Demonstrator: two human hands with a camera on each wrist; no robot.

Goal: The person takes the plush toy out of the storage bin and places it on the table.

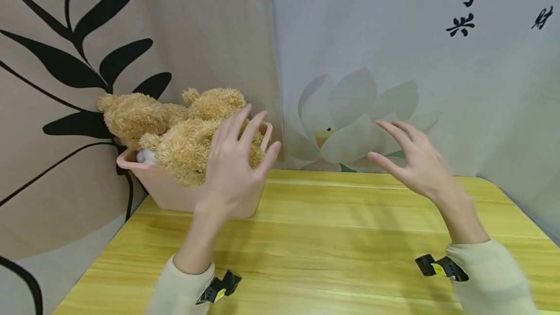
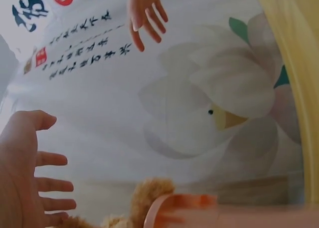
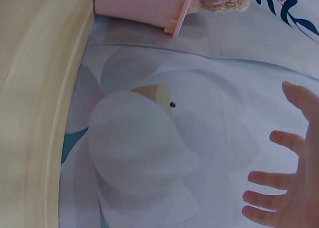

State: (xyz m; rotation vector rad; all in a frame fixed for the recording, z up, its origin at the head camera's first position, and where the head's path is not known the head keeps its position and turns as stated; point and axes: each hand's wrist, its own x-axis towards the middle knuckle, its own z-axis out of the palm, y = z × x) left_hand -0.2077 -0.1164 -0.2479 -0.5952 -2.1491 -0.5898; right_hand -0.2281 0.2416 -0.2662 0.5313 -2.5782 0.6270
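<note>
The left hand (image 1: 232, 169) and right hand (image 1: 420, 166) spread their fingers, gripping nothing; plush toys (image 1: 183, 152) bulge over the rim of the pink tub (image 1: 172, 196) at far left, so a bump could tumble one onto the table (image 1: 332, 242)

The head view is bright, with soft shadows on the surface (image 1: 332, 256); both wrist views are dimmer, the left blurring the pink tub (image 2: 259, 219).

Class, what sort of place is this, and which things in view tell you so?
Perhaps an indoor corner set up for filming: a wood-grain table stands before printed hangings, and a pink bin of fluffy tan toys sits on it.
</note>
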